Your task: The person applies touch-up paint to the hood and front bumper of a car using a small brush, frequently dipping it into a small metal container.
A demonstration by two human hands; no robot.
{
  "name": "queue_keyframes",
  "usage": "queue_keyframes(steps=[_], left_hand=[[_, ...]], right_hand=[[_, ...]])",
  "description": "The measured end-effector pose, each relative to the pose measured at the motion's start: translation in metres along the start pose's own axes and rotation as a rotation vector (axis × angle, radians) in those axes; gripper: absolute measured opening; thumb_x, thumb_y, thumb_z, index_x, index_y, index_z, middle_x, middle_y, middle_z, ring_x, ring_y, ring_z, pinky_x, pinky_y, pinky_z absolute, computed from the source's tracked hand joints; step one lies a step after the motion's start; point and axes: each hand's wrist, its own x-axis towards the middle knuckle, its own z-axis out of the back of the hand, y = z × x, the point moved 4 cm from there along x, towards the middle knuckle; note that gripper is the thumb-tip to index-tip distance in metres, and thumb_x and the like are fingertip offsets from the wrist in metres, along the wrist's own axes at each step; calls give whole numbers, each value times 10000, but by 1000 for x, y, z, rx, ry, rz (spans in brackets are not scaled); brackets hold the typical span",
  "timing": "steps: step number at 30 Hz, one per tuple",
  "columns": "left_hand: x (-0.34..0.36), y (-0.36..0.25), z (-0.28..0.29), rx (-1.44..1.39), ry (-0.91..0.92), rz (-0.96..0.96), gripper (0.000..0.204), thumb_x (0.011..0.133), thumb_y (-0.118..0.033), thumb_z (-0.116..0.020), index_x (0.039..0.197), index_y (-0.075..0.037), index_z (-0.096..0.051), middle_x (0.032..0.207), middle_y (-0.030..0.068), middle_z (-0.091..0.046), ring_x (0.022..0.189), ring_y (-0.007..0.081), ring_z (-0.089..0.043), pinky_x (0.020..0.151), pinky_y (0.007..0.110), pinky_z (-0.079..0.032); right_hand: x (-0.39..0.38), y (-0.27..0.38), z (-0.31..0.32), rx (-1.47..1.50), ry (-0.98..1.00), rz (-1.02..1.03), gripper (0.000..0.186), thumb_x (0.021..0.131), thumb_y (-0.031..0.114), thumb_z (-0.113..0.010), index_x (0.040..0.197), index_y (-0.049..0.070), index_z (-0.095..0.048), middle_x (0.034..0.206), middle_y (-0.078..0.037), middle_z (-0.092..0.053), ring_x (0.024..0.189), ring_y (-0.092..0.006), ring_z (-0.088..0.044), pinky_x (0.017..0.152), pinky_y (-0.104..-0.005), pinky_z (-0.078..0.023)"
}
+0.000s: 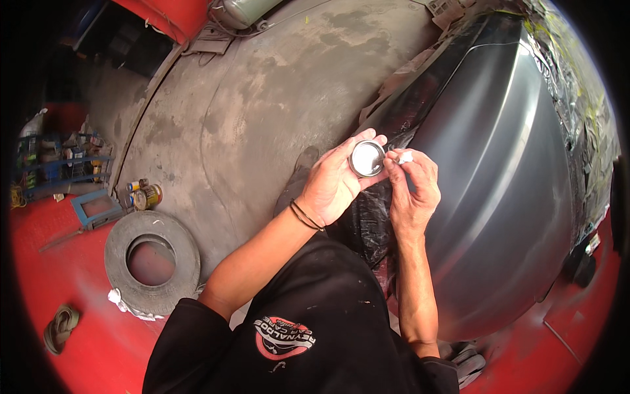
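Observation:
In the middle of the head view, my left hand (328, 187) is closed round a small round tin (367, 159). The tin's mouth faces up, showing a shiny whitish inside with a dark spot near its lower edge. Just right of its rim, my right hand (417, 194) pinches a small crumpled white wad (405, 157), whose material I cannot make out. Both hands are held over the near edge of a glossy dark car panel (492, 177), which curves away on the right. Black plastic sheeting (374, 223) hangs below the hands along that edge.
A tyre (184, 262) lies on the floor at left, with paint cans (148, 197) beyond it. A blue rack (98, 172) with bottles and tins stands at the far left. Masking sheet (590, 111) borders the panel's far right side. A tank (249, 10) is at the top.

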Motion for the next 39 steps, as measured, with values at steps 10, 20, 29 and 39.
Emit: queue_keyframes(steps=[10,20,29,39], left_hand=[[7,4,-1,-31,-4,3,574,1198,-347,-493,1656,-4,-442,1609,161,-553,1441,280,-591,1255,543,-464],[21,20,-9,-13,-5,59,549,1200,-331,-499,1624,16,-469,1576,164,-581,1459,291,-586,1275,554,-463],[27,32,-21,77,-11,95,551,1207,-316,-478,1639,23,-447,1606,172,-560,1460,276,-579,1254,542,-479],[30,34,-19,4,-19,138,503,1198,-308,-508,1606,-16,-513,1570,145,-597,1441,254,-594,1229,504,-496]], right_hand=[[16,8,0,-162,96,19,221,880,-16,-888,1070,72,-819,1089,-69,-803,1088,-260,-703,965,-387,-566],[15,-6,25,-113,17,-120,191,899,-10,-884,1056,64,-806,1063,-42,-818,1108,-246,-705,978,-397,-575],[13,-13,44,-211,30,19,214,879,-9,-884,1051,73,-785,1051,-44,-815,1060,-266,-715,958,-400,-569],[9,-8,46,-96,-40,-50,207,863,4,-888,1043,82,-824,1083,-69,-781,1062,-275,-704,916,-405,-591]])
